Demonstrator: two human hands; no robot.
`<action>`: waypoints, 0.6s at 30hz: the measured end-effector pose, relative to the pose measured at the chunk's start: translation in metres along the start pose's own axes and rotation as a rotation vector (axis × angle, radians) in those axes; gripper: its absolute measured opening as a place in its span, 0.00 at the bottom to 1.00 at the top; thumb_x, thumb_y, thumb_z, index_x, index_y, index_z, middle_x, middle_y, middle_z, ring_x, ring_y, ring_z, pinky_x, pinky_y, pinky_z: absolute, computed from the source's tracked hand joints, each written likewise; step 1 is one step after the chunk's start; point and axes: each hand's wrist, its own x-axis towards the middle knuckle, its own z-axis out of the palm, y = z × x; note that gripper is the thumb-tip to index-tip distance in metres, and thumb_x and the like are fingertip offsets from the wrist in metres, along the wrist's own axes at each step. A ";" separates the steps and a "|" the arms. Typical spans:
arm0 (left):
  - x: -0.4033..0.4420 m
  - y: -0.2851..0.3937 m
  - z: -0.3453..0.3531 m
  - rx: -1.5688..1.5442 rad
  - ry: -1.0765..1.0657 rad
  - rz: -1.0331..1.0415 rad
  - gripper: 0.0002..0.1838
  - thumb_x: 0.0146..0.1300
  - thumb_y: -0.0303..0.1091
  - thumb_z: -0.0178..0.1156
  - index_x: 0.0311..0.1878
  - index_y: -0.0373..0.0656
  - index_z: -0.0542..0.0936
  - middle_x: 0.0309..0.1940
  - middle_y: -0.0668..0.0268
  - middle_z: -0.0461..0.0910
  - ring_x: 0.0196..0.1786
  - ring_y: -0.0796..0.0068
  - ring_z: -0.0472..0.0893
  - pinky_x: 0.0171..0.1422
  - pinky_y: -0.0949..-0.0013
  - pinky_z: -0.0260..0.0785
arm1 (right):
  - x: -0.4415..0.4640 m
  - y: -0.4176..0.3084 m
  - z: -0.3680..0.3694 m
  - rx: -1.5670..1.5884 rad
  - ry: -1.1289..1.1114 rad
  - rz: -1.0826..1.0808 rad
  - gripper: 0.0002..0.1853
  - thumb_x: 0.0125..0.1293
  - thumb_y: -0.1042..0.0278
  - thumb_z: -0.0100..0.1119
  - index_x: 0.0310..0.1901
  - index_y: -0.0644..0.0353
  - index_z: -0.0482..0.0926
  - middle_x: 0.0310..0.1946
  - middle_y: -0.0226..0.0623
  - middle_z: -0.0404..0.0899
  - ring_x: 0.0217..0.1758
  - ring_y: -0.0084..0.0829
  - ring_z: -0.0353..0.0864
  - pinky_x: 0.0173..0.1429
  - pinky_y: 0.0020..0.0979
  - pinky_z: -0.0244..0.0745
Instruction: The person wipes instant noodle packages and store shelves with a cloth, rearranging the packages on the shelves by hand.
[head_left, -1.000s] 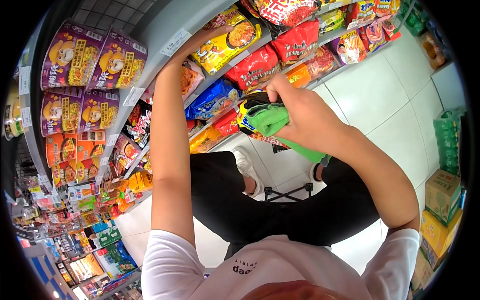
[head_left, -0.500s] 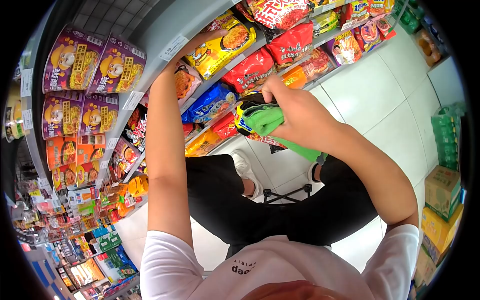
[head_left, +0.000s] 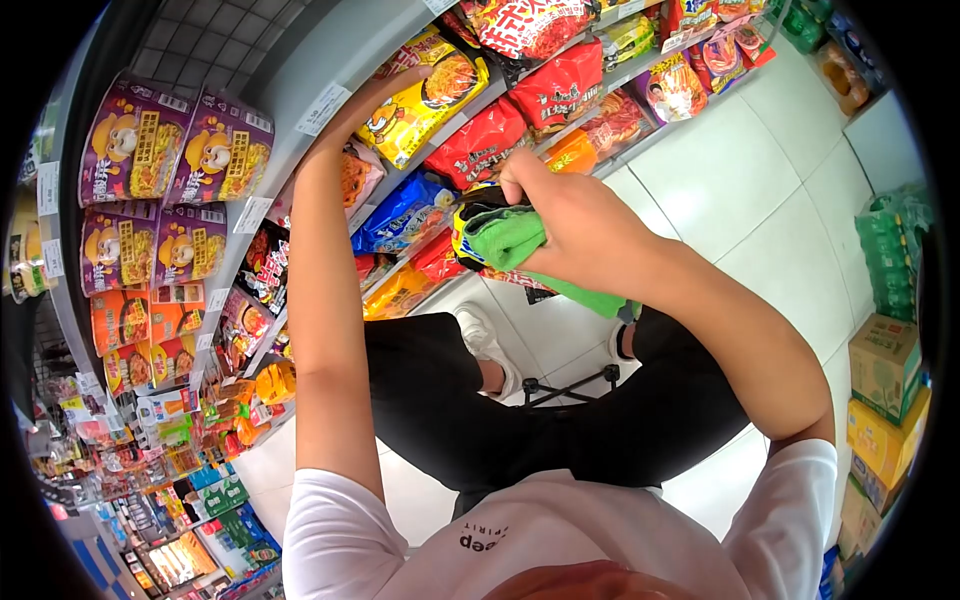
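My left hand (head_left: 375, 100) reaches onto the shelf at the top. Its stretched fingers lie along a yellow instant noodle packet (head_left: 425, 100); the rest of the hand is partly hidden by the shelf edge. My right hand (head_left: 575, 215) is closed round a folded green cloth (head_left: 506, 238), whose loose end hangs below the wrist. Just beyond the cloth is a black and yellow packet (head_left: 463, 232), mostly covered; whether my fingers also touch it I cannot tell. Red noodle packets (head_left: 480, 146) and a blue packet (head_left: 405, 212) sit on the tiers between my hands.
Purple noodle packs (head_left: 135, 140) stand in rows on the shelf at left. A grey shelf edge (head_left: 290, 125) with price tags runs beside my left arm. Cartons (head_left: 885, 365) and green bottles (head_left: 888, 255) stand at right on the tiled floor (head_left: 740, 200). Folding stool legs (head_left: 570, 388) show between my feet.
The view has shifted slightly, so the shelves and both hands appear a little further left. My left hand stays at the yellow packet, and my right still grips the cloth.
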 end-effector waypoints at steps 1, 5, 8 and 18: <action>0.001 -0.002 0.002 -0.025 0.007 0.010 0.43 0.51 0.75 0.74 0.53 0.42 0.87 0.45 0.60 0.88 0.46 0.67 0.86 0.53 0.60 0.78 | -0.001 0.001 0.000 -0.003 -0.003 0.002 0.29 0.54 0.71 0.76 0.50 0.59 0.64 0.39 0.48 0.82 0.44 0.57 0.85 0.46 0.51 0.78; 0.005 0.003 -0.004 0.026 -0.099 -0.097 0.44 0.52 0.76 0.73 0.53 0.42 0.87 0.44 0.60 0.88 0.44 0.66 0.86 0.51 0.62 0.80 | -0.001 0.000 0.000 -0.011 -0.005 0.003 0.29 0.54 0.71 0.75 0.51 0.59 0.64 0.38 0.49 0.82 0.44 0.57 0.85 0.46 0.51 0.78; 0.002 0.007 -0.009 0.058 -0.021 0.030 0.43 0.53 0.76 0.72 0.53 0.42 0.87 0.42 0.60 0.88 0.41 0.65 0.87 0.49 0.63 0.81 | 0.000 -0.002 -0.004 -0.018 -0.024 0.034 0.29 0.54 0.71 0.75 0.51 0.59 0.64 0.37 0.49 0.82 0.44 0.57 0.85 0.47 0.52 0.78; -0.020 0.013 0.003 0.109 0.114 -0.038 0.52 0.65 0.78 0.59 0.75 0.39 0.72 0.68 0.48 0.79 0.70 0.51 0.78 0.75 0.56 0.67 | -0.003 0.004 -0.002 -0.017 0.012 0.001 0.29 0.55 0.70 0.75 0.51 0.59 0.64 0.39 0.49 0.82 0.45 0.58 0.85 0.47 0.52 0.78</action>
